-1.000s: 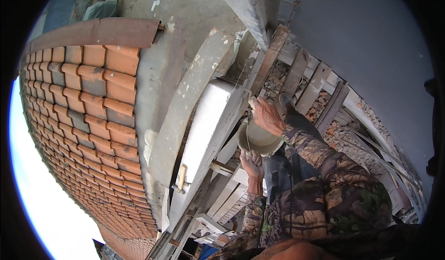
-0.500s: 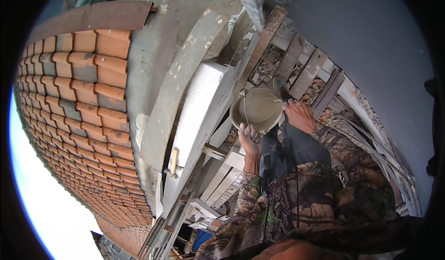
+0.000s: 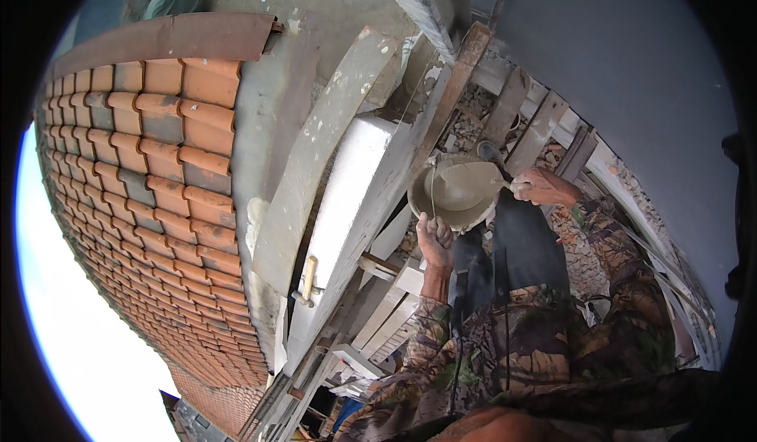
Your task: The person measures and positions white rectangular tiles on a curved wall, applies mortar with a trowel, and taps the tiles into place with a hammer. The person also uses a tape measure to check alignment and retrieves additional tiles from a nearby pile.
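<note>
A round bucket (image 3: 417,205) with a mortar-crusted rim stands in front of me, holding wet grey mortar (image 3: 461,202). My left hand (image 3: 436,243) is closed around the bucket's thin wire handle (image 3: 432,186) at the near left of the rim. At the right rim, my right hand (image 3: 546,186) is closed on the handle of a trowel. The trowel's blade (image 3: 471,176), coated in mortar, seems to lie inside the bucket over the mix. My foot (image 3: 488,151) shows just beyond the bucket.
A hammer (image 3: 310,270) lies on the white wall ledge (image 3: 347,175) to the left. Orange roof tiles (image 3: 206,144) slope away beyond it. Wooden planks (image 3: 536,132) cross over rubble (image 3: 579,259). A tall grey wall (image 3: 615,71) rises on the right.
My right hand has gone from resting at the bucket's rim to gripping the trowel handle, slightly farther right. The mortar surface looks disturbed. My left hand still holds the wire handle.
</note>
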Demonstrator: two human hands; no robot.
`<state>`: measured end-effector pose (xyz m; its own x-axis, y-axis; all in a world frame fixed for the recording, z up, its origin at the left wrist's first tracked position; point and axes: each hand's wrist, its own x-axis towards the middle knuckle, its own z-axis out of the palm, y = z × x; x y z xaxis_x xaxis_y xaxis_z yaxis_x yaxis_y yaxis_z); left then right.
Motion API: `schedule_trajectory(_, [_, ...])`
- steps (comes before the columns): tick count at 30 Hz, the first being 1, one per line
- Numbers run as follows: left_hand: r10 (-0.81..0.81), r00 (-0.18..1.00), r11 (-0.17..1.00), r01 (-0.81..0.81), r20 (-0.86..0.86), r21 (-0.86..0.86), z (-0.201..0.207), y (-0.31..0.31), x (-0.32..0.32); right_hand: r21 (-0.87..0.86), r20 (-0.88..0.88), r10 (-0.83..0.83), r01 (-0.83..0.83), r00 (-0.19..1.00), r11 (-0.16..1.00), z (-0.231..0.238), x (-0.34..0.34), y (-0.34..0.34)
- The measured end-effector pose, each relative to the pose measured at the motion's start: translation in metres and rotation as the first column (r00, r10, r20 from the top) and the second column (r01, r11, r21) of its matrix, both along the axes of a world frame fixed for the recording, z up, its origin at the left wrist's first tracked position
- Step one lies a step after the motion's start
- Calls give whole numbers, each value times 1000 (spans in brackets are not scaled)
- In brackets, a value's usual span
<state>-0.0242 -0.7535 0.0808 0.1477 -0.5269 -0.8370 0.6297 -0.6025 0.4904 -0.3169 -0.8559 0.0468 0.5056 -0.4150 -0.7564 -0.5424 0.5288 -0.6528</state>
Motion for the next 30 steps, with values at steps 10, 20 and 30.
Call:
schedule_trajectory(10, [-8,1000,999,7,3,36,-25,14,6,-498,42,-394,361,918,788,-24,148,-14])
schedule_trajectory(20, [-9,999,996,6,36,91,-35,36,18,-651,194,-411,430,891,626,-69,169,-8])
schedule_trajectory(30, [16,1000,996,-17,13,88,-41,36,24,-641,275,-317,419,907,643,-58,179,17])
